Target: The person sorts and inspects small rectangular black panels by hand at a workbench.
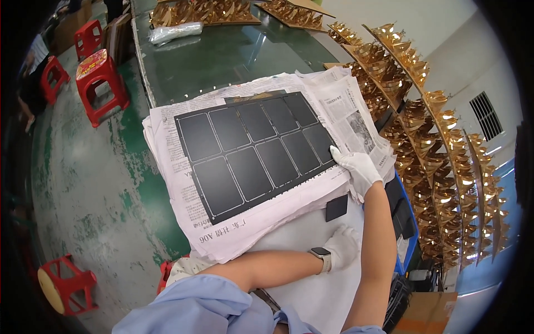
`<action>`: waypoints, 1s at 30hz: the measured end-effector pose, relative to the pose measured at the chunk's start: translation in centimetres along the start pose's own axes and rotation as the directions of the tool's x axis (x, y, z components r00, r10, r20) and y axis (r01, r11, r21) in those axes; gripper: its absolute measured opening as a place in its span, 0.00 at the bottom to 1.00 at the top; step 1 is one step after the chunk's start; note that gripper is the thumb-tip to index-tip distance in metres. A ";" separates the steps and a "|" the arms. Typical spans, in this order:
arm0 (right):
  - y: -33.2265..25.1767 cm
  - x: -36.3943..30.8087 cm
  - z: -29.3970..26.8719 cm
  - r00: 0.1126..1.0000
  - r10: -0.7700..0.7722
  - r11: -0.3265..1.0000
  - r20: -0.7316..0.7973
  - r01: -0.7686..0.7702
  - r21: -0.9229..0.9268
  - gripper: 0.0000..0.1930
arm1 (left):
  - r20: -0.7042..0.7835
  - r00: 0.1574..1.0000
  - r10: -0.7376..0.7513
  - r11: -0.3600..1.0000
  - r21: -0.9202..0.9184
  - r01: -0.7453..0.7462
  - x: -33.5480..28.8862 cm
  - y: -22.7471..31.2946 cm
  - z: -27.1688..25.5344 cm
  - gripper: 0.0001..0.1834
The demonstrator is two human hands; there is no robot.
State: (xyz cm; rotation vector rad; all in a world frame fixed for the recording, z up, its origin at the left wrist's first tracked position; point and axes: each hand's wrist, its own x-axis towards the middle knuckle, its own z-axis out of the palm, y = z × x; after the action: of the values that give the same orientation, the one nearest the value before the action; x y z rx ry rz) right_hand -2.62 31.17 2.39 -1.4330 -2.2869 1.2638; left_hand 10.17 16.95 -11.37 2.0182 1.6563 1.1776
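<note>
A large black panel (252, 161), divided by pale slotted outlines into several rounded rectangles, lies on a stack of newspapers (217, 242). My right hand (359, 168), in a white glove, reaches to the panel's right edge. Its fingers are stretched out, and a fingertip touches the edge. Below it, a small black rectangular plate (336, 207) sits by the edge of the newspapers. My left hand (341, 249), also gloved in white and with a watch (321, 253) at the wrist, is low over the white surface (300, 278), close to the small plate. Its fingers blend into the white and are hard to make out.
Golden curled pieces on boards (434, 167) rise along the right side. A blue bin (410, 245) with black pieces stands beside my right forearm. Clear plastic wrapping (176, 33) lies on the green table (222, 58). Red stools (100, 83) stand on the floor at left.
</note>
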 end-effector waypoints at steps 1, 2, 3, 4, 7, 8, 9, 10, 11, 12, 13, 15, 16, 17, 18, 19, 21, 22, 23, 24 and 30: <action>-0.3 -0.7 -0.4 1.000 -0.013 0.999 -0.020 0.014 0.044 0.24 | 0.017 1.000 -0.007 1.000 0.011 0.007 -0.1 0.1 0.2 0.15; 0.4 -0.2 -1.3 1.000 -0.009 0.999 -0.024 0.010 0.039 0.24 | 0.016 1.000 -0.003 1.000 0.005 0.003 -0.1 0.1 0.3 0.15; 1.8 0.7 -3.0 0.999 -0.001 0.992 -0.038 0.005 0.127 0.22 | -0.009 1.000 -0.007 1.000 -0.007 0.007 -0.2 0.4 0.3 0.16; 0.4 -0.1 -2.4 1.000 0.005 0.977 -0.027 0.001 0.214 0.20 | -0.036 0.999 -0.035 0.999 -0.014 0.035 -0.5 0.0 -0.2 0.16; 1.9 -1.2 -4.2 0.995 0.002 0.887 -0.096 0.043 0.459 0.17 | -0.011 0.999 -0.047 0.995 -0.090 0.046 -1.0 -0.1 -1.6 0.18; 2.0 -1.7 -4.1 0.990 -0.003 0.857 -0.143 0.076 0.510 0.16 | -0.015 0.998 -0.053 0.995 -0.091 0.052 -1.0 -0.5 -1.7 0.18; 4.0 -1.5 -5.3 0.988 -0.001 0.859 -0.155 0.080 0.505 0.16 | -0.039 0.998 -0.042 0.994 -0.104 0.038 -0.8 -0.4 -1.5 0.19; 7.0 -1.1 -7.4 0.990 -0.018 0.899 -0.141 0.077 0.430 0.15 | -0.058 0.998 -0.023 0.992 -0.122 0.016 -0.7 0.1 -1.2 0.19; 9.0 -1.1 -8.7 0.993 -0.033 0.931 -0.114 0.072 0.357 0.15 | -0.054 0.998 -0.012 0.992 -0.128 0.006 -0.7 0.3 -1.1 0.19; 9.1 -1.6 -9.0 0.989 0.016 0.998 -0.147 -0.007 0.062 0.16 | -0.062 0.998 -0.020 0.991 -0.133 0.011 -0.8 0.0 -1.1 0.19; 9.3 -2.5 -8.1 0.915 -0.150 0.972 -0.373 0.067 -0.226 0.18 | -0.073 0.997 -0.016 0.990 -0.142 0.005 -0.7 0.0 -1.2 0.19; 6.7 -4.8 -3.4 0.780 -0.434 0.844 -0.452 0.176 -0.507 0.21 | -0.064 0.998 -0.029 0.992 -0.125 0.021 -1.4 -0.7 -1.6 0.19; 8.5 -5.1 -2.3 0.676 -0.652 0.749 -0.343 0.504 -0.431 0.23 | -0.066 0.998 -0.019 0.993 -0.117 0.011 -1.1 -0.1 -2.0 0.19; 4.3 -8.2 0.0 0.720 -0.687 0.678 -0.102 0.584 -0.446 0.24 | -0.066 0.997 -0.031 0.993 -0.112 0.024 -0.6 -0.1 -3.4 0.19; 2.8 -9.5 0.2 0.538 -0.831 0.369 0.143 0.725 -0.582 0.25 | 0.226 0.960 -0.164 0.966 -0.163 0.203 0.5 1.1 -5.4 0.19; 1.4 -11.2 1.4 0.506 -0.819 0.237 0.269 0.727 -0.644 0.27 | 0.510 0.817 -0.269 0.908 -0.150 0.392 0.6 1.9 -6.2 0.19; 0.9 -11.6 3.0 0.495 -0.761 0.150 0.419 0.763 -0.629 0.32 | 0.400 0.903 -0.156 0.947 -0.200 0.252 -0.5 0.9 -3.1 0.19; 0.6 -11.4 4.0 0.496 -0.747 0.123 0.443 0.758 -0.640 0.33 | 0.258 0.965 -0.040 0.968 -0.229 0.102 -1.1 -0.2 -1.1 0.20; -0.4 -11.6 5.6 0.488 -0.744 0.101 0.456 0.758 -0.645 0.29 | 0.237 0.971 0.008 0.998 -0.062 0.007 -2.0 -2.1 1.3 0.20; 0.5 -11.1 5.2 0.507 -0.741 0.114 0.439 0.740 -0.662 0.29 | 0.250 0.968 0.032 0.997 -0.070 -0.015 -1.7 -1.3 0.7 0.20; 1.1 -11.0 3.9 0.394 -0.855 0.006 0.337 0.657 -0.754 0.24 | -0.014 1.000 0.001 0.974 -0.228 -0.004 -1.9 -0.2 -0.4 0.19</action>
State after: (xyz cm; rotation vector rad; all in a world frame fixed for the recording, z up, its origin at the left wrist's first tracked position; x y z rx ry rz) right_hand 1.85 20.32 2.22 -0.0175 -2.8082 -0.4207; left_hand 9.71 15.17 -11.98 1.8746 1.4500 1.3197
